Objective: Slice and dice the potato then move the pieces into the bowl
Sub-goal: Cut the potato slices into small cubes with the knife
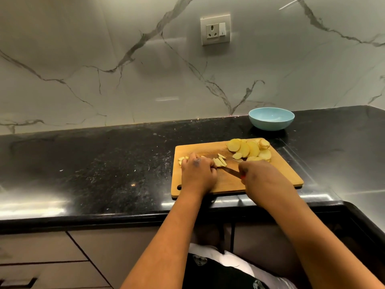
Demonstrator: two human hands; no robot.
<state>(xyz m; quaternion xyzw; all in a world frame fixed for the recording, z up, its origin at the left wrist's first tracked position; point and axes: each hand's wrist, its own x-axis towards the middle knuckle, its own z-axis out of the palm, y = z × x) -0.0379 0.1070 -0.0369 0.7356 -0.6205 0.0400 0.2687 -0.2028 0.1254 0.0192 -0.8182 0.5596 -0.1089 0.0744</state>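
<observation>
A wooden cutting board [277,176] lies on the black counter. Round potato slices [250,150] are piled at its far right corner. Cut potato strips [220,161] lie in the board's middle, and a few small pieces [183,159] sit at its left edge. My left hand [198,174] is curled over potato pieces beside the strips; what lies under it is hidden. My right hand [262,180] grips a knife [230,171] by a red handle, the blade pointing left toward my left hand. A light blue bowl [271,118] stands behind the board near the wall.
The black stone counter [104,163] stretches to the left of the board and has a front edge just below it. A marble wall with a socket [215,29] rises behind. Drawers [41,259] sit under the counter.
</observation>
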